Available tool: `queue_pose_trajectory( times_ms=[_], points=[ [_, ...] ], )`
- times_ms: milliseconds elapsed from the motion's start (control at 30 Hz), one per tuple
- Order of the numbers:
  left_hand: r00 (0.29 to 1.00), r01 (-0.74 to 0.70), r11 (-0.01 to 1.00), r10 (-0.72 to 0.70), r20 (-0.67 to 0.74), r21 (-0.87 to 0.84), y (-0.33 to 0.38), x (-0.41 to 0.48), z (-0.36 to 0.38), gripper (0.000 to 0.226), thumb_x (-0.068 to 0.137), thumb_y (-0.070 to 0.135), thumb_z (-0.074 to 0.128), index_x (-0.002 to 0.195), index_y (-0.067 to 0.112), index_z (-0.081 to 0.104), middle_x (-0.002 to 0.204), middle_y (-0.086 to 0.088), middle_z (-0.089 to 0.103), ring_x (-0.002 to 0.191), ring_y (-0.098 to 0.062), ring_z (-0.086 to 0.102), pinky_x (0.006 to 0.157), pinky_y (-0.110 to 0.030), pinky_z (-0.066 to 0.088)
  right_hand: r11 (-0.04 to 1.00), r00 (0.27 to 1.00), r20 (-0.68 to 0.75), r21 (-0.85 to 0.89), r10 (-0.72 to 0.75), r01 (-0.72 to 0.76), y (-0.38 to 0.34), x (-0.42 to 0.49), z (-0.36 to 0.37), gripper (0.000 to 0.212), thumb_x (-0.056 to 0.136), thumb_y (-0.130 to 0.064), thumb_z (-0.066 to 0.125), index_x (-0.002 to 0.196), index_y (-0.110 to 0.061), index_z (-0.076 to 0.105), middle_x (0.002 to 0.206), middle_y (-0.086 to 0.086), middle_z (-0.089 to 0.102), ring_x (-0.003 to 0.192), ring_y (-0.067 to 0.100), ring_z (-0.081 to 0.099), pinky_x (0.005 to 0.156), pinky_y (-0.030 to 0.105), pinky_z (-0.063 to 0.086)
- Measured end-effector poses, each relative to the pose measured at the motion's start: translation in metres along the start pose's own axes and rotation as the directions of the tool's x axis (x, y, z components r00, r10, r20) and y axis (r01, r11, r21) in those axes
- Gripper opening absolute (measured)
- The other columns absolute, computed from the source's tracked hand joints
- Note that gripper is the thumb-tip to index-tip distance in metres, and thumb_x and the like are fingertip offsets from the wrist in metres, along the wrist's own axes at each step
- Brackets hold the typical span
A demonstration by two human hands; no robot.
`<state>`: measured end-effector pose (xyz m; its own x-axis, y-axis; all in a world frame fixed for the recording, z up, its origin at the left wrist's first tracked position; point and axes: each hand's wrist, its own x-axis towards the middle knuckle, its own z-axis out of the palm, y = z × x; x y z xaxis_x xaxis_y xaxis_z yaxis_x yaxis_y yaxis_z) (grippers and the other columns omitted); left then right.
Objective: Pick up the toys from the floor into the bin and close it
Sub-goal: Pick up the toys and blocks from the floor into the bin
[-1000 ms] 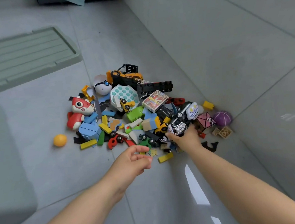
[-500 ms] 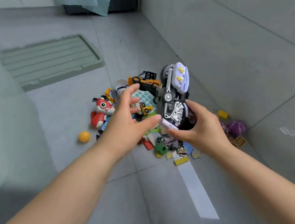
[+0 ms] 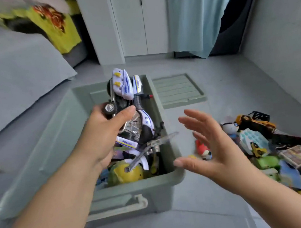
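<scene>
Left hand (image 3: 104, 134) grips the police motorcycle (image 3: 144, 122): thumb and fingers curl round its middle, with a small black wheel pinned at the fingertips. Right hand (image 3: 216, 144) holds nothing, wide open with fingers spread and palm turned towards the bin (image 3: 134, 188). It hangs just right of the bin's near right corner, over the floor (image 3: 235, 92).

We see the motorcycle inside the bin's outline, along the right wall. Its long axis runs away from us and tilts up: the white fairing end with yellow lights points far and high, the POLICE box end sits near and low. We can't tell whether it touches the toys below, including a yellow-green round toy (image 3: 127, 172).

The bin is open. The lid (image 3: 178, 89) lies flat on the floor just past its far right corner. The toy pile (image 3: 257, 140) is on the floor to the right.
</scene>
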<state>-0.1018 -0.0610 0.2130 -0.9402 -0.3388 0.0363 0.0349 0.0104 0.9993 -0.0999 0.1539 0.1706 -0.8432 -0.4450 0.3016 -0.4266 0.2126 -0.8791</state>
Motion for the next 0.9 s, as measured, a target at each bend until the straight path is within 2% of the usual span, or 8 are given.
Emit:
queue_pose_trajectory(
  times_ms=[67,167,300,467,533,600,733,900],
  points=[
    [0.991,0.015,0.994,-0.001,-0.131,0.105,-0.006,0.015,-0.045,0.056,0.066,0.022,0.076,0.114,-0.001,0.057,0.105,-0.022,0.066,0.088,-0.029,0.065,0.084,-0.048,0.053,0.999,0.999,0.037,-0.030,0.036,-0.035,0.002,0.001,0.021,0.076,0.065,-0.051,0.071,0.130,-0.041,0.034,0.129,-0.031,0.047,0.127,-0.010,0.037,0.107,0.015,0.032],
    [0.964,0.114,0.948,-0.033,-0.265,0.297,-0.032,0.029,-0.092,0.066,0.061,0.033,0.076,0.113,-0.002,0.054,0.102,-0.020,0.066,0.089,-0.032,0.066,0.069,-0.040,0.053,0.983,0.986,0.136,-0.170,0.093,-0.070,0.007,-0.004,0.040,0.060,0.078,-0.032,0.069,0.125,-0.046,0.034,0.124,-0.036,0.042,0.120,-0.021,0.032,0.103,0.005,0.027],
    [0.897,0.309,0.865,-0.126,-0.425,0.396,-0.081,0.034,-0.105,0.044,0.080,0.014,0.070,0.111,-0.006,0.046,0.097,-0.014,0.055,0.086,-0.026,0.055,0.071,-0.031,0.037,0.909,0.968,0.243,-0.413,0.061,0.046,0.017,-0.013,0.048,0.042,0.083,-0.054,0.045,0.124,-0.046,0.037,0.117,-0.048,0.029,0.122,-0.027,0.014,0.106,0.004,0.011],
    [0.863,0.478,0.765,-0.318,-0.391,0.432,-0.094,0.040,-0.102,0.027,0.088,0.016,0.061,0.099,-0.007,0.054,0.092,-0.021,0.058,0.072,-0.029,0.054,0.064,-0.031,0.041,0.832,0.957,0.275,-0.508,-0.087,0.222,0.037,-0.022,0.049,0.040,0.087,-0.052,0.044,0.124,-0.037,0.046,0.127,-0.030,0.041,0.136,-0.009,0.008,0.107,0.008,0.009],
    [0.876,0.477,0.696,-0.329,-0.351,0.537,-0.091,0.037,-0.095,0.019,0.092,0.015,0.055,0.089,-0.003,0.057,0.096,-0.025,0.058,0.082,-0.030,0.052,0.067,-0.032,0.035,0.843,0.955,0.272,-0.480,-0.120,0.243,0.040,-0.024,0.049,0.040,0.087,-0.043,0.049,0.126,-0.035,0.045,0.129,-0.026,0.042,0.137,-0.007,0.008,0.108,0.006,0.007],
    [0.882,0.470,0.648,-0.323,-0.344,0.599,-0.085,0.032,-0.086,0.036,0.094,0.022,0.053,0.110,-0.010,0.056,0.120,-0.029,0.053,0.108,-0.037,0.052,0.082,-0.036,0.039,0.868,0.958,0.256,-0.437,-0.131,0.236,0.041,-0.026,0.048,0.043,0.086,-0.036,0.051,0.129,-0.033,0.044,0.133,-0.023,0.042,0.138,-0.006,0.009,0.109,0.006,0.007],
    [0.943,0.321,0.698,-0.177,-0.281,0.639,-0.066,0.035,-0.064,0.058,0.093,0.031,0.053,0.140,0.002,0.036,0.146,-0.016,0.039,0.132,-0.031,0.039,0.105,-0.037,0.030,0.929,0.970,0.223,-0.331,-0.092,0.164,0.041,-0.047,0.041,0.057,0.087,-0.021,0.052,0.141,-0.028,0.033,0.150,-0.018,0.025,0.142,-0.002,0.005,0.111,0.008,0.005],
    [0.971,-0.227,0.872,0.238,0.029,0.434,-0.012,0.030,0.027,0.016,0.086,0.023,0.056,0.096,0.035,0.059,0.098,0.012,0.061,0.085,0.003,0.054,0.077,-0.024,0.044,0.916,0.973,0.201,-0.401,0.112,-0.023,0.080,-0.110,0.019,0.067,0.087,-0.017,0.049,0.144,-0.029,0.017,0.155,-0.011,0.009,0.141,0.001,0.011,0.110,0.009,0.011]
  ],
)
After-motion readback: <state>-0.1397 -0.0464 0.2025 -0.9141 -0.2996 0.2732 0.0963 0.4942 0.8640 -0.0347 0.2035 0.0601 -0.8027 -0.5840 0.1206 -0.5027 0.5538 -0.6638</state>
